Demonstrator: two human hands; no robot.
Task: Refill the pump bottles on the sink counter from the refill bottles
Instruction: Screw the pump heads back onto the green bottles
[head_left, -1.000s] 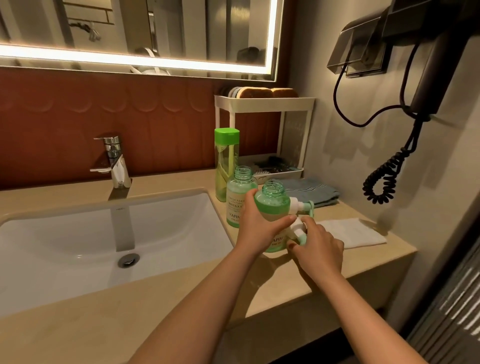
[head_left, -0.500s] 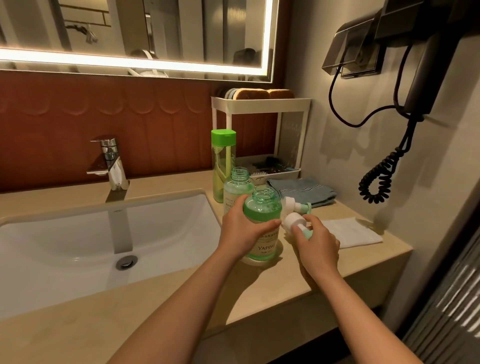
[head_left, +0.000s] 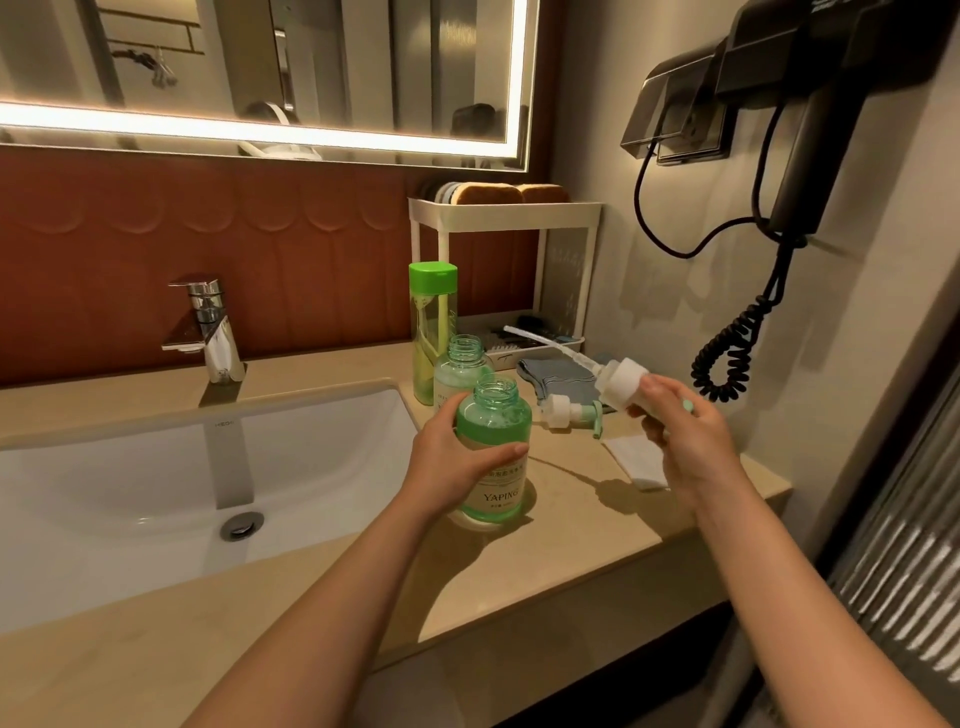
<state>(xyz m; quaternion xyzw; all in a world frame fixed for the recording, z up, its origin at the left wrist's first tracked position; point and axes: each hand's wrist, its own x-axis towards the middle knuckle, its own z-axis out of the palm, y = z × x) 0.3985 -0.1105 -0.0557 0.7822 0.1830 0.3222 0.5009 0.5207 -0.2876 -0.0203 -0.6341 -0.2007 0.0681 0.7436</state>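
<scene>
Head view. The left hand (head_left: 457, 462) is wrapping its grip round the open pump bottle (head_left: 496, 421), fingers curling about the far side and the thumb lying across the near side, just above a label reading YAPING. The bottle is standing upright on the tabletop (head_left: 571, 545), just right of the basin (head_left: 130, 467), with its neck uncapped and its body tinted green.

The right hand (head_left: 685, 441) is holding a pump head (head_left: 621, 382) in the air to the right of that bottle, apart from it. Its grip is closing round the nozzle end, fingertips pressing against the white collar. The dip tube (head_left: 545, 340) is pointing far-left and slightly upward, passing over a grey cloth (head_left: 561, 376).

Just beyond the held bottle a second open bottle (head_left: 462, 364) is standing, also uncapped; cannot tell whether the two are touching. Left of and beyond it, a tall green-capped bottle (head_left: 431, 332) is standing upright. A loose pump head (head_left: 569, 410) is lying on its side on the tabletop between the two hands. A white cloth (head_left: 634, 457) is lying flat, partly hidden by the right hand.

A white rack (head_left: 504, 208) is sitting at the far right of the tabletop. A tap (head_left: 208, 332) is standing behind the basin. A black hair dryer (head_left: 810, 130) is hanging on the right wall, its coiled cord drooping.
</scene>
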